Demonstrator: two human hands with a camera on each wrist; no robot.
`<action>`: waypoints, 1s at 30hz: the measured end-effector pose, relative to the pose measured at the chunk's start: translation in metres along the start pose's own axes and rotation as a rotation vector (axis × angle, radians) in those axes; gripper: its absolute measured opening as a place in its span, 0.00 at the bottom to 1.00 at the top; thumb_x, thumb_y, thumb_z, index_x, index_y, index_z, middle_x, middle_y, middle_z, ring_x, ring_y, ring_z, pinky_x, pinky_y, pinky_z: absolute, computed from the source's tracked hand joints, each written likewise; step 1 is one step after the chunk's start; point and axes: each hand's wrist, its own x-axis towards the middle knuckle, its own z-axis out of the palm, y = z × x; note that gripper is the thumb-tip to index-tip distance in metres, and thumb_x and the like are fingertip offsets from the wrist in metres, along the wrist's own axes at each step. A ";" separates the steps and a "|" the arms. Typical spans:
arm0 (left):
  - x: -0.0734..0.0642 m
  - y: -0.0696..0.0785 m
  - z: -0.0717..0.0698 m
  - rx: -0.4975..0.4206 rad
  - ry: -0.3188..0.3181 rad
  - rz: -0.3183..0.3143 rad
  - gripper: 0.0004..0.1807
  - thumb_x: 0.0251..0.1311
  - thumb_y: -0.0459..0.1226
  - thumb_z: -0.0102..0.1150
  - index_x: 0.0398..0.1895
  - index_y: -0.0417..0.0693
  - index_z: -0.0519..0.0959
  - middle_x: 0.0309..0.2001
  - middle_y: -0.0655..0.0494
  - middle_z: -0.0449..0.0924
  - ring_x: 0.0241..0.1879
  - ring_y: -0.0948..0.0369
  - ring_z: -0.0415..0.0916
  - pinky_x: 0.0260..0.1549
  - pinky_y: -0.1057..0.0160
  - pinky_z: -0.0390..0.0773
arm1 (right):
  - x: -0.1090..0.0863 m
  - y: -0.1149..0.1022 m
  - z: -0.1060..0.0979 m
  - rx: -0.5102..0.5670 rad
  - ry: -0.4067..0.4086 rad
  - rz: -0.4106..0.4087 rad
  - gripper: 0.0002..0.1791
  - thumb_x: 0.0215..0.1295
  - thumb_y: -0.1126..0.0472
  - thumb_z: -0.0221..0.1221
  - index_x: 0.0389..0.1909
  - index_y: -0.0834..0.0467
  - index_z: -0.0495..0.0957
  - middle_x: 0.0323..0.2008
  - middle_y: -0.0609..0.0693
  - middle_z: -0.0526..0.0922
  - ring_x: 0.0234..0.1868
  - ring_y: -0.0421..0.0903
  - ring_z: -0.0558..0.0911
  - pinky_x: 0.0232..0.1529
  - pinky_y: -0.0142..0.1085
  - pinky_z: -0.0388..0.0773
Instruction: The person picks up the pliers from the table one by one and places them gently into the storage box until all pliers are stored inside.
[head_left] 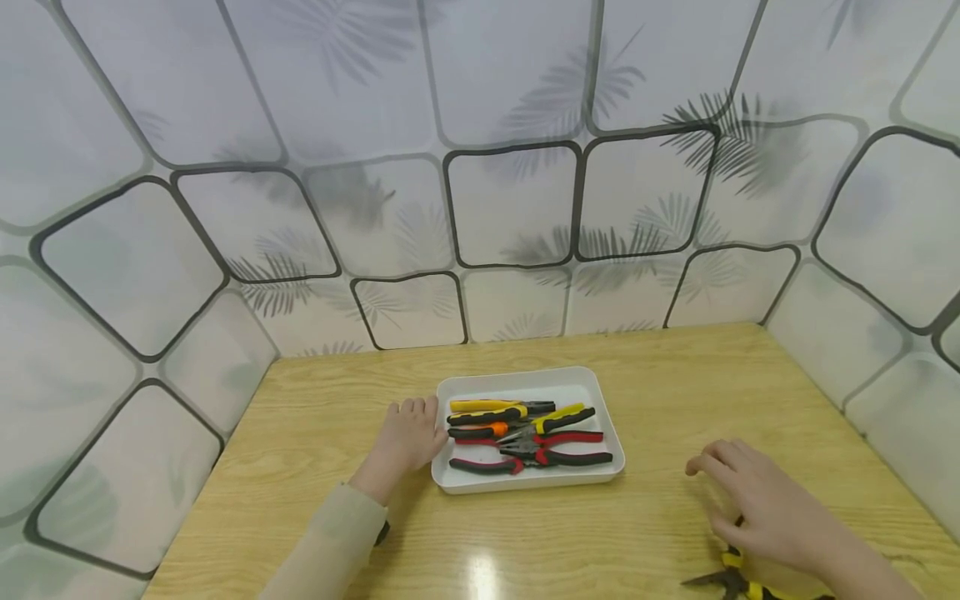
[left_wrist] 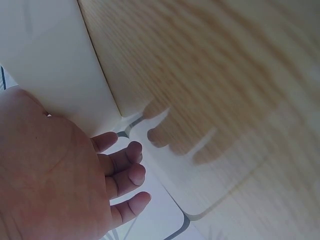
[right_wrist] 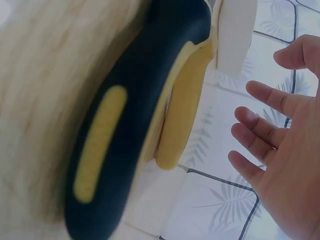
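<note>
My left hand [head_left: 405, 437] is at the left edge of a white tray [head_left: 517, 383], its thumb side right at the wall. In the left wrist view, the fingers [left_wrist: 122, 180] are loosely bent beside the tray's outer wall [left_wrist: 55, 65], with nothing in the palm. Several pliers lie in the tray, among them red-and-black pliers [head_left: 577, 458] and yellow-and-black pliers [head_left: 487, 415]. Over at the front right, my right hand [head_left: 765, 508] hovers above another pair of yellow-and-black pliers [head_left: 731, 582] on the table. Its fingers are spread and bare of any object; the handles [right_wrist: 135, 115] fill the right wrist view.
The wood-grain table [head_left: 660, 383] meets a patterned back wall [head_left: 517, 208] and side walls. A small dark object [head_left: 382, 533] peeks out beside the left sleeve [head_left: 330, 542], mostly hidden.
</note>
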 end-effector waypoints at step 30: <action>0.001 -0.001 0.003 -0.001 0.001 -0.009 0.30 0.74 0.48 0.43 0.68 0.34 0.67 0.62 0.34 0.77 0.64 0.39 0.75 0.65 0.37 0.70 | -0.034 0.000 0.006 -0.057 -0.139 0.076 0.33 0.47 0.46 0.79 0.57 0.39 0.80 0.53 0.35 0.77 0.50 0.41 0.79 0.44 0.41 0.83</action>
